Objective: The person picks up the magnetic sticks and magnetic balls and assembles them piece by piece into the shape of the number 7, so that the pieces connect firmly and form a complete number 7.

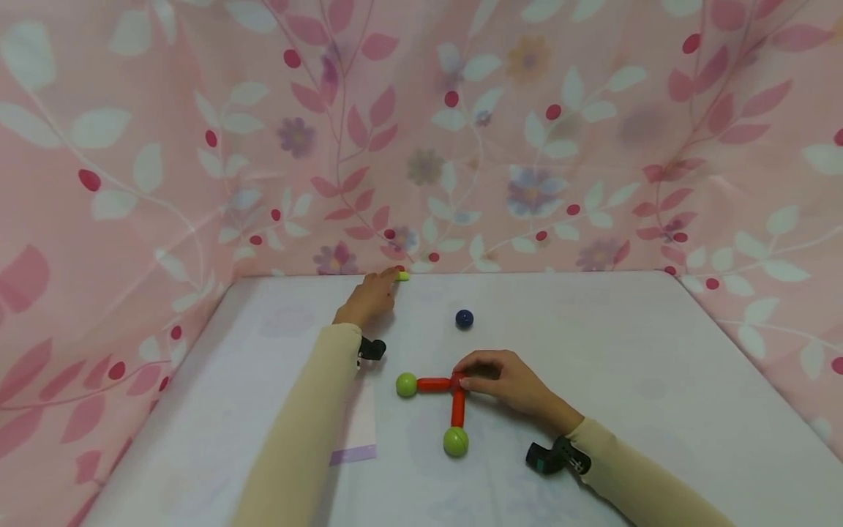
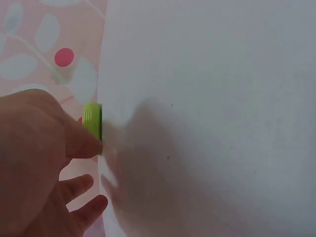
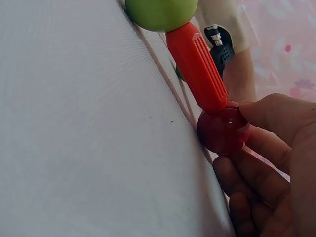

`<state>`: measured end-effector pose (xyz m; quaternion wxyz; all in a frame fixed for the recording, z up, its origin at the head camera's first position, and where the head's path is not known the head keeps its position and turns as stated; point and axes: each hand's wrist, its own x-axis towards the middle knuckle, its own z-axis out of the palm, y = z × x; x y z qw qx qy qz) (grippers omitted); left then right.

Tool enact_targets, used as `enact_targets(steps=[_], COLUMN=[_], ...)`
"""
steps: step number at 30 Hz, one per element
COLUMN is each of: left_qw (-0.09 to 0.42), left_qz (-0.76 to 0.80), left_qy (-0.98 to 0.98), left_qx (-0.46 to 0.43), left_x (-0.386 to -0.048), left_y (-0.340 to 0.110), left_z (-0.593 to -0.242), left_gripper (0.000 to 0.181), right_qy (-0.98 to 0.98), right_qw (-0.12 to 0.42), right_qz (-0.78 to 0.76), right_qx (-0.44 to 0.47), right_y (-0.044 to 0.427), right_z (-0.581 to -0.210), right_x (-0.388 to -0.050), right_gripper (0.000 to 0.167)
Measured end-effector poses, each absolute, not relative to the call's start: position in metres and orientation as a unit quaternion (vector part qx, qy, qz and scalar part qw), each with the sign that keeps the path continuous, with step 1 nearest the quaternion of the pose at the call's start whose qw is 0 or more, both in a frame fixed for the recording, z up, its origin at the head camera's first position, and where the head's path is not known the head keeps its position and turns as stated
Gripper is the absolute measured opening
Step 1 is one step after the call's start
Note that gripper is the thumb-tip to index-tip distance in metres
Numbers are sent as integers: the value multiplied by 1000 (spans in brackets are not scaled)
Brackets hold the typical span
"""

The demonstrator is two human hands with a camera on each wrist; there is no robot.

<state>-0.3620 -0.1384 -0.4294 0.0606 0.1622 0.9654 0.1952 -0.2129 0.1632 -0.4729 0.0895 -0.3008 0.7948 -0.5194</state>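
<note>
My left hand (image 1: 370, 296) reaches to the table's far edge, its thumb and fingers pinching a small yellow-green piece (image 1: 402, 277); the left wrist view shows this ribbed green piece (image 2: 92, 121) partly covered by the thumb. With my right hand (image 1: 510, 382) I grip a dark red ball (image 3: 223, 129) between thumb and fingers. Two red rods join at that ball: one rod (image 1: 433, 385) runs left to a green ball (image 1: 406, 384), the other rod (image 1: 458, 407) runs toward me to a second green ball (image 1: 456, 442). The joined pieces lie on the white table.
A dark blue ball (image 1: 464, 319) lies beyond the joined pieces. Beside my left forearm is a pale sheet with a purple strip (image 1: 356, 454), partly hidden by the sleeve. Pink floral cloth (image 1: 421, 132) hangs behind the white table (image 1: 626, 329) and along its sides.
</note>
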Motion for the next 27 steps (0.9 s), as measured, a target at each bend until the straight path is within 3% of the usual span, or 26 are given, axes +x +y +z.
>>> enact_targets(steps=[7, 13, 21, 27], left_qw=[29, -4, -39, -61], left_qz=[115, 82, 147, 206], left_qy=[974, 977, 977, 968], left_qx=[192, 195, 150, 128], left_x=[-361, -357, -359, -358], left_y=[-135, -127, -125, -126], left_z=[-430, -428, -428, -436], left_gripper=[64, 42, 19, 15], right_qy=[795, 789, 788, 790], right_qw=[87, 83, 77, 81], right_qz=[-520, -528, -529, -528], right_qx=[-299, -303, -306, -301], right_y=[163, 163, 162, 163], right_z=[-471, -473, -470, -470], right_x=[-213, -212, -211, -210], right_gripper=[23, 22, 22, 22])
